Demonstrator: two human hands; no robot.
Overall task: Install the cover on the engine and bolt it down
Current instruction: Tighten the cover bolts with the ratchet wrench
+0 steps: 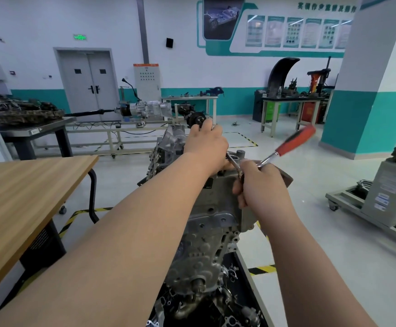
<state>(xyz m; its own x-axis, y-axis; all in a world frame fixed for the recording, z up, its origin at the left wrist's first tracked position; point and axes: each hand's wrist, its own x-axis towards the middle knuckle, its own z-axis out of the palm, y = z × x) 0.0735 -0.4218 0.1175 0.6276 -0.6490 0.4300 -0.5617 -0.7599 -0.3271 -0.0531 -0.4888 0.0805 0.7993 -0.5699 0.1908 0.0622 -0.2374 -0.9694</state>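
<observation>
Cast metal cover [220,199] lying flat on top of the engine [199,256], centre of the scene, between the wooden table [27,185] at left and open floor at right. Judged rigid and fairly heavy for its size: dull grey casting, hard edges, no give under pressure, unlikely to slide once seated yet free to shift until the bolts bite. Best held down flat at one end, palm on the broad face, clear of the bolt being driven. Left hand [206,143] placed much like that at the far end, palm down on the metal, fingers bent over the far edge; cannot tell whether gripping or only pressing. Right hand [260,185] at the cover's right side, nearer than the left, fingers wrapped round the ratchet [289,145] close to its head. Head down at the far right corner of the cover beside a raised grey boss, red handle slanting up and away to the far right, blurred. Bolt itself hidden under tool and fingers. Judged partway through bolting down, holes along the near rim seeming to carry no bolt heads yet. Further out: a gearbox [145,107] on a rack at far left, workbenches along the far wall.
</observation>
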